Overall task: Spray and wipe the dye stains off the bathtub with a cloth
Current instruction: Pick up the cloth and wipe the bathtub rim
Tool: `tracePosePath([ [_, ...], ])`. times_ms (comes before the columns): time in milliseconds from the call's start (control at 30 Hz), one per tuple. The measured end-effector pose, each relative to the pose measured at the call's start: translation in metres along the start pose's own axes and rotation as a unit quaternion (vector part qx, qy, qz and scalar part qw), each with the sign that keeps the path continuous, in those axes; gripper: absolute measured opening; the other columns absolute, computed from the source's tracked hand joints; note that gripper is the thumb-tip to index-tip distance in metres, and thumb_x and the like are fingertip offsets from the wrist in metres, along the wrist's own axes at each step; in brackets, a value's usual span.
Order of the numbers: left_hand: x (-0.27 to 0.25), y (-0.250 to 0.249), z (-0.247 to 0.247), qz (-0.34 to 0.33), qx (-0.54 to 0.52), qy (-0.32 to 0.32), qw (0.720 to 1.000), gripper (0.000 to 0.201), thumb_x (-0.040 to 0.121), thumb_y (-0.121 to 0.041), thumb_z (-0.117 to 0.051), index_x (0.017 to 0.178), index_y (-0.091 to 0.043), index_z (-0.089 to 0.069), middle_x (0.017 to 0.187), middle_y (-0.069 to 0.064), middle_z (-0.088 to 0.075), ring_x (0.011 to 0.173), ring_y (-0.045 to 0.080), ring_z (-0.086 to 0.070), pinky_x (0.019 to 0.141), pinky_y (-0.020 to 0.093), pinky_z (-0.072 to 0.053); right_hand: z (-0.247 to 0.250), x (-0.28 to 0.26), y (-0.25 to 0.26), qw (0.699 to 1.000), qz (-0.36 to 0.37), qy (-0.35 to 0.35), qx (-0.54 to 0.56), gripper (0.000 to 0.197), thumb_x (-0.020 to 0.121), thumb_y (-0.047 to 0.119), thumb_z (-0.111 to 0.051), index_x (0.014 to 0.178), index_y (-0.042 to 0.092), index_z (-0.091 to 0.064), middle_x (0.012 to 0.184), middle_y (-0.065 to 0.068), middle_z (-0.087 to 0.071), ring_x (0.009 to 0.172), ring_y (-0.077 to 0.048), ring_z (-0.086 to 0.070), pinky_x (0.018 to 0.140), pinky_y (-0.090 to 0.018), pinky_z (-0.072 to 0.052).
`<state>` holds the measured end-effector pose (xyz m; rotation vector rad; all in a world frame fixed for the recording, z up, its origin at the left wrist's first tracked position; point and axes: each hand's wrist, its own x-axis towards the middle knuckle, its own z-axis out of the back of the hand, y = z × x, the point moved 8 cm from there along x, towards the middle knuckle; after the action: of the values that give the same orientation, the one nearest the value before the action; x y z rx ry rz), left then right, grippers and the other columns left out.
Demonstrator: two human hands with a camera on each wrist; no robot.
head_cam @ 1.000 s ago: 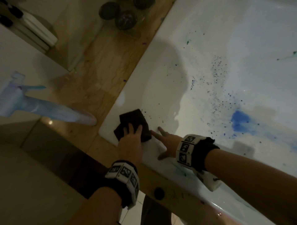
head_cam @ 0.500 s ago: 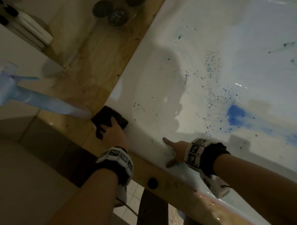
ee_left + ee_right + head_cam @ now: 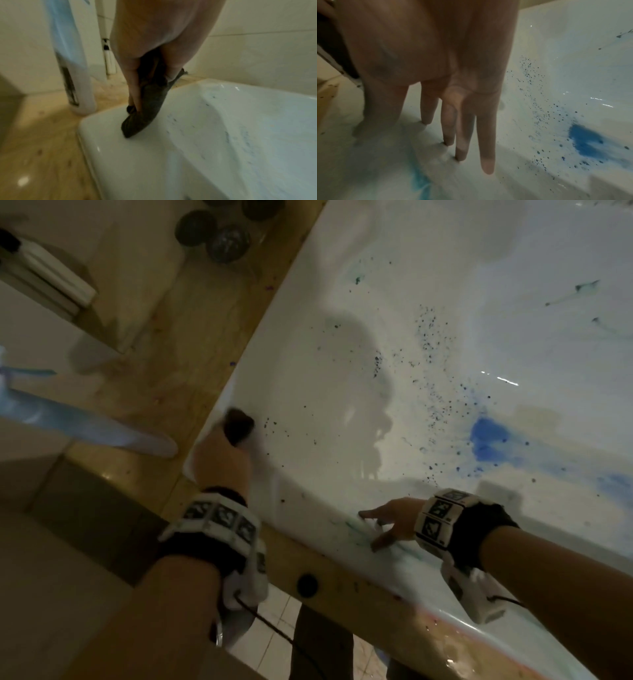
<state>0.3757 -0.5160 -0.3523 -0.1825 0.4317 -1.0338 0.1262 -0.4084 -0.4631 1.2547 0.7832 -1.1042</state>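
Observation:
My left hand (image 3: 226, 460) grips a bunched dark cloth (image 3: 238, 424) (image 3: 144, 115) and presses it on the near-left corner of the white bathtub's rim (image 3: 219, 419) (image 3: 106, 135). My right hand (image 3: 383, 523) (image 3: 453, 142) rests with straight spread fingers on the tub's near rim, beside a teal smear (image 3: 419, 180). Inside the tub (image 3: 445, 302) lie a bright blue dye patch (image 3: 488, 438) (image 3: 585, 140) and many dark specks (image 3: 431, 337). A pale blue spray bottle (image 3: 85, 422) (image 3: 68, 54) stands on the wooden ledge left of the cloth.
A wooden surround (image 3: 164, 364) frames the tub. Dark round objects (image 3: 212, 231) sit at its far end. White folded items (image 3: 48, 278) lie at the upper left. A tiled floor (image 3: 274, 638) and a black knob (image 3: 307, 584) show below the near edge.
My left hand slid the cloth left to the corner, then bunched it up and moved it forward along the rim. My right hand shifted right along the near rim.

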Motion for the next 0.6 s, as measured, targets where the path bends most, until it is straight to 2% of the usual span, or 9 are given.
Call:
tracePosePath([
  [67, 0.029, 0.003, 0.01, 0.004, 0.043, -0.005, 0.999, 0.041, 0.092, -0.004, -0.045, 0.132, -0.004, -0.044, 0.13, 0.023, -0.05, 0.12, 0.04, -0.046, 0.103, 0.046, -0.037, 0.002, 0.005, -0.004, 1.0, -0.005, -0.007, 0.013, 0.071, 0.082, 0.051, -0.06, 0.143, 0.038, -0.027, 0.142, 0.004, -0.044, 0.131, -0.019, -0.04, 0.111, -0.033, -0.026],
  [167, 0.034, -0.003, -0.021, -0.015, 0.163, 0.067, 0.984, 0.041, 0.093, -0.006, -0.043, 0.134, -0.002, -0.041, 0.127, 0.027, -0.051, 0.117, 0.042, -0.048, 0.098, 0.048, -0.04, 0.001, 0.009, -0.01, 1.0, -0.01, -0.009, 0.01, 0.068, 0.081, 0.053, -0.061, 0.141, 0.04, -0.031, 0.142, 0.003, -0.044, 0.13, -0.02, -0.04, 0.112, -0.036, -0.027],
  [233, 0.022, -0.002, -0.051, 0.007, 0.234, 0.107, 0.966, 0.054, 0.095, -0.015, -0.043, 0.145, -0.004, -0.023, 0.138, 0.029, -0.04, 0.128, 0.04, -0.038, 0.103, 0.048, -0.036, -0.001, 0.009, -0.013, 1.0, -0.004, -0.009, 0.015, 0.068, 0.081, 0.053, -0.061, 0.141, 0.04, -0.032, 0.141, 0.005, -0.045, 0.13, -0.02, -0.041, 0.112, -0.036, -0.027],
  [300, 0.01, -0.007, -0.071, 0.023, 0.272, 0.123, 0.954, 0.068, 0.095, -0.022, -0.045, 0.149, -0.007, -0.006, 0.144, 0.03, -0.029, 0.135, 0.04, -0.027, 0.107, 0.05, -0.032, -0.003, 0.01, -0.019, 1.0, -0.004, -0.011, 0.019, 0.068, 0.081, 0.054, -0.06, 0.141, 0.04, -0.031, 0.141, 0.006, -0.045, 0.131, -0.019, -0.04, 0.112, -0.036, -0.025],
  [400, -0.015, -0.021, -0.088, -0.012, 0.31, 0.125, 0.942, 0.067, 0.095, -0.021, -0.048, 0.149, -0.012, -0.01, 0.146, 0.03, -0.025, 0.134, 0.043, -0.026, 0.106, 0.051, -0.034, -0.006, 0.012, -0.027, 0.999, -0.014, -0.007, 0.029, 0.067, 0.08, 0.056, -0.059, 0.14, 0.042, -0.032, 0.144, 0.006, -0.041, 0.134, -0.02, -0.035, 0.113, -0.041, -0.021],
  [500, -0.051, -0.027, -0.102, -0.065, 0.35, 0.174, 0.918, 0.06, 0.096, -0.023, -0.046, 0.149, -0.02, -0.017, 0.15, 0.027, -0.013, 0.134, 0.045, -0.023, 0.104, 0.05, -0.036, -0.01, 0.013, -0.029, 0.999, -0.013, -0.009, 0.04, 0.066, 0.08, 0.057, -0.059, 0.139, 0.043, -0.033, 0.144, 0.005, -0.041, 0.134, -0.021, -0.035, 0.114, -0.044, -0.021],
  [567, -0.065, -0.029, -0.1, -0.106, 0.36, 0.21, 0.903, 0.057, 0.097, -0.02, -0.043, 0.148, -0.022, -0.019, 0.15, 0.023, -0.018, 0.134, 0.041, -0.027, 0.106, 0.045, -0.036, -0.011, 0.013, -0.032, 0.999, -0.014, -0.01, 0.048, 0.066, 0.079, 0.057, -0.06, 0.138, 0.043, -0.034, 0.144, 0.005, -0.042, 0.133, -0.021, -0.036, 0.114, -0.043, -0.022],
  [600, -0.065, -0.032, -0.089, -0.11, 0.332, 0.211, 0.913, 0.055, 0.098, -0.017, -0.041, 0.148, -0.022, -0.02, 0.148, 0.022, -0.025, 0.132, 0.038, -0.033, 0.107, 0.042, -0.035, -0.011, 0.014, -0.033, 0.999, -0.015, -0.01, 0.049, 0.066, 0.079, 0.058, -0.06, 0.138, 0.043, -0.035, 0.143, 0.005, -0.042, 0.132, -0.021, -0.037, 0.113, -0.043, -0.023],
])
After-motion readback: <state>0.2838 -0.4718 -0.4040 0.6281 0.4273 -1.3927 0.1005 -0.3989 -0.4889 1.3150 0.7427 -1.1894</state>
